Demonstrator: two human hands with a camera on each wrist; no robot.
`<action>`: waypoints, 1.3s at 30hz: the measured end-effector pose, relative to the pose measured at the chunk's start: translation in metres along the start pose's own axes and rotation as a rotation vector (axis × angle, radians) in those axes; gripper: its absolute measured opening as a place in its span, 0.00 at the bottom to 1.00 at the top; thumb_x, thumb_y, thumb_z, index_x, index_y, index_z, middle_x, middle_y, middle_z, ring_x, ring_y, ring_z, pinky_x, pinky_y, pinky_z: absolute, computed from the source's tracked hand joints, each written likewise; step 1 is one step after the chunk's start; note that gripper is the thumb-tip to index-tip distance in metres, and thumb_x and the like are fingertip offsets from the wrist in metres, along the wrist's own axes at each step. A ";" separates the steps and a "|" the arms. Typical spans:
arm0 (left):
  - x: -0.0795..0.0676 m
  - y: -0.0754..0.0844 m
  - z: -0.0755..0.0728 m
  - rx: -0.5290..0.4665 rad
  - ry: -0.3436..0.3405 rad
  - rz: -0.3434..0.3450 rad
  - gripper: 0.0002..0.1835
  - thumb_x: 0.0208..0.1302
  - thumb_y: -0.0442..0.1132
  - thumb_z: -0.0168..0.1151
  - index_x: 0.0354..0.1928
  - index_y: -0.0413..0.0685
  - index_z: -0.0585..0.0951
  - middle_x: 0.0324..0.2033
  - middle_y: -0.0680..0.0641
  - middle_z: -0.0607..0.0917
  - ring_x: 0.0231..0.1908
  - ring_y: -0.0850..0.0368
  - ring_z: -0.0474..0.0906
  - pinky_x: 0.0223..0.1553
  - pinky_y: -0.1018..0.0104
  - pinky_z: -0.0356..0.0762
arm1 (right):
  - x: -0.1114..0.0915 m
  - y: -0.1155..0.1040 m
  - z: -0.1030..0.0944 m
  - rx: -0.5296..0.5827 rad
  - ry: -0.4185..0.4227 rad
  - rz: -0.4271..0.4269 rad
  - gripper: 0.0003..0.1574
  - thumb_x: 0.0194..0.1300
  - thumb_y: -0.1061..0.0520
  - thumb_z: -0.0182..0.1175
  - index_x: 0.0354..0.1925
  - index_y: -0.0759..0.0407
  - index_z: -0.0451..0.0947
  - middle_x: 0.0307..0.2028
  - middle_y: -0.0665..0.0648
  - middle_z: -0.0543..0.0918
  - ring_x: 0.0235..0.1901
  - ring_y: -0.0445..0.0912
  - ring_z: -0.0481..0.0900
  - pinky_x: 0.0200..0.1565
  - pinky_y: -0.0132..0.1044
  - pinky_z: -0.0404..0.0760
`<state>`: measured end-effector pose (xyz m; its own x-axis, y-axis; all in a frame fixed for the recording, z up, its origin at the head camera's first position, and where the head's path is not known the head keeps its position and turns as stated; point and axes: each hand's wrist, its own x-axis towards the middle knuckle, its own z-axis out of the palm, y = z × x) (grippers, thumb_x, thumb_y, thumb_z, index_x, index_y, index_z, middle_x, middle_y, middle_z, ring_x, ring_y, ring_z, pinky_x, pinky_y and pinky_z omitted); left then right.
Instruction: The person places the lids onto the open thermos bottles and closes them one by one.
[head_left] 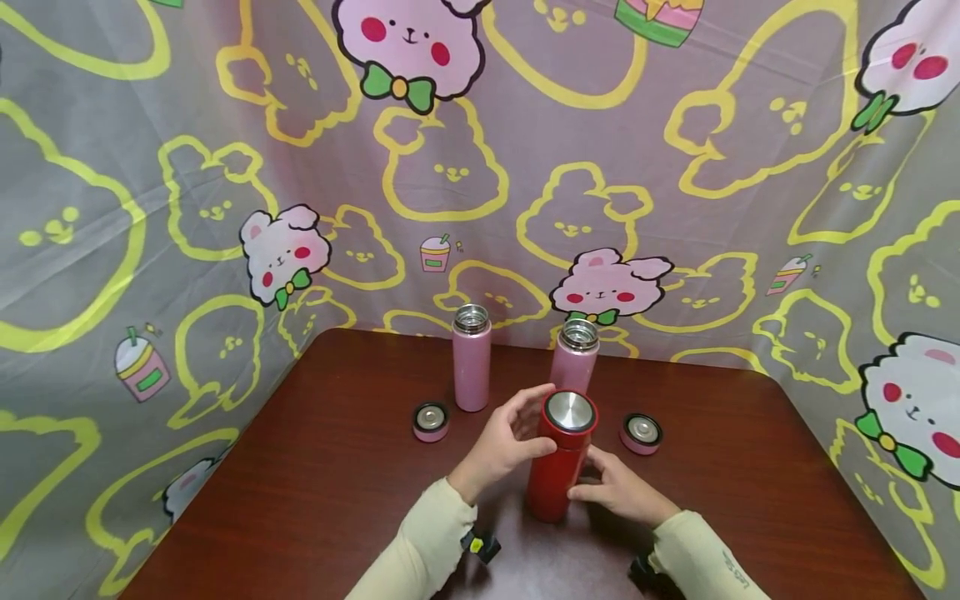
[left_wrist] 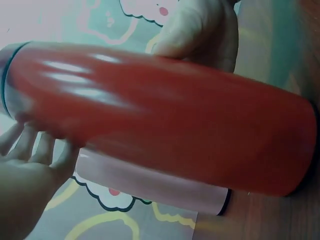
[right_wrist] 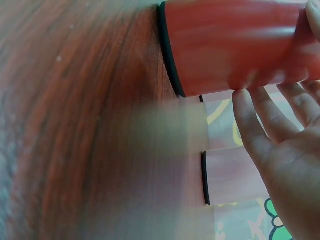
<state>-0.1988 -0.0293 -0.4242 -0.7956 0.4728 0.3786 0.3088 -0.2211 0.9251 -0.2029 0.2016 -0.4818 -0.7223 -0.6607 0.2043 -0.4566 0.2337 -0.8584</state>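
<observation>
A red thermos (head_left: 558, 467) with a steel-topped lid (head_left: 571, 412) stands almost upright between both hands, near the middle of the brown table. My left hand (head_left: 504, 446) holds it high up, the thumb across the front just below the lid and the fingers round the far side. Lower down, my right hand (head_left: 618, 490) grips the body from the right, its fingertips (right_wrist: 242, 97) against the red wall. The black-rimmed base shows close over the wood in the right wrist view. Behind it are two pink thermoses without lids, one on the left (head_left: 472, 367) and one partly hidden (head_left: 574, 367).
One pink-sided lid (head_left: 431, 422) lies upside down left of the hands, another (head_left: 642, 433) on the right. The brown table (head_left: 337, 500) ends at a cartoon-print cloth (head_left: 450, 167) that rises on the back and both sides.
</observation>
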 end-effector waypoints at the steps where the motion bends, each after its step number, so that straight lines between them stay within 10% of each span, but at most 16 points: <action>1: 0.000 0.001 0.001 0.011 0.013 0.000 0.41 0.57 0.47 0.68 0.68 0.41 0.62 0.59 0.41 0.74 0.57 0.53 0.72 0.58 0.56 0.68 | 0.000 0.004 0.000 -0.002 0.002 -0.004 0.31 0.60 0.63 0.64 0.59 0.68 0.67 0.52 0.60 0.78 0.48 0.41 0.77 0.50 0.36 0.75; 17: -0.006 0.035 0.018 0.075 0.062 -0.028 0.36 0.56 0.43 0.69 0.65 0.42 0.66 0.54 0.40 0.78 0.49 0.59 0.76 0.52 0.59 0.73 | -0.001 0.016 0.001 0.027 0.003 -0.011 0.32 0.60 0.59 0.65 0.60 0.64 0.67 0.53 0.59 0.77 0.49 0.43 0.77 0.50 0.36 0.75; 39: 0.015 -0.013 -0.008 -0.066 -0.149 0.031 0.41 0.57 0.56 0.65 0.67 0.41 0.64 0.54 0.45 0.76 0.53 0.55 0.72 0.54 0.56 0.71 | 0.000 0.013 0.000 0.036 -0.004 0.002 0.31 0.59 0.58 0.66 0.59 0.64 0.68 0.52 0.58 0.78 0.49 0.43 0.78 0.50 0.34 0.75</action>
<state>-0.2188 -0.0267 -0.4304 -0.6987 0.5852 0.4115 0.2929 -0.2908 0.9109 -0.2086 0.2046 -0.4933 -0.7213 -0.6628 0.2010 -0.4360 0.2091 -0.8753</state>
